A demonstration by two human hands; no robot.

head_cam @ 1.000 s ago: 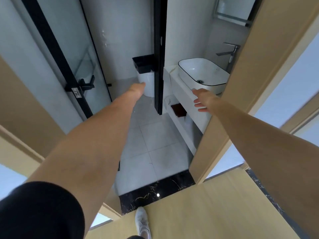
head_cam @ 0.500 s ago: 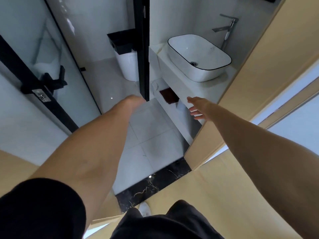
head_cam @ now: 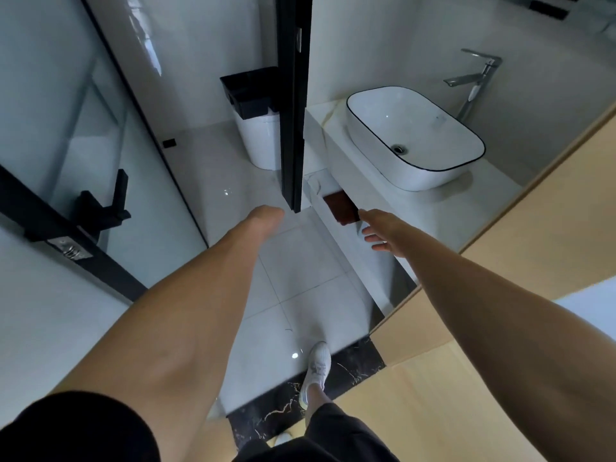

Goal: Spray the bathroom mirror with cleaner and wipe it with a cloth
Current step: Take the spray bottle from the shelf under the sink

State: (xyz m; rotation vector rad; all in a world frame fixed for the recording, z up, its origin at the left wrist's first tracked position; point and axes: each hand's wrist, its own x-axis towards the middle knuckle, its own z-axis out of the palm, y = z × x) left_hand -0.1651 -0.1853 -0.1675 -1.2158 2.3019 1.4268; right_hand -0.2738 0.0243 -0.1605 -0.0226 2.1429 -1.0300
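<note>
Left hand: the left hand point(head_cam: 266, 216) reaches forward above the floor tiles, just short of the lower end of the black door edge point(head_cam: 293, 105); its fingers point away from the camera and are hidden, so I cannot tell whether they are spread or curled.
Right hand: the right hand point(head_cam: 383, 231) is stretched out with fingers straight and apart, holding nothing, just beside the brown cloth point(head_cam: 341, 210).
Cloth: lies in the open shelf under the white counter point(head_cam: 336, 135), not touched.
Mirror: only a strip at the top right corner could be the mirror; too little shows to be sure.
Basin: a white basin point(head_cam: 413, 135) with a dark rim sits on the counter, a chrome tap point(head_cam: 473, 81) behind it.
Bin: a white bin point(head_cam: 256, 125) with a black liner stands on the floor, left of the door edge.
Foot: a white shoe point(head_cam: 316, 368) is planted on the tiles just past the black marble threshold point(head_cam: 353, 365).
</note>
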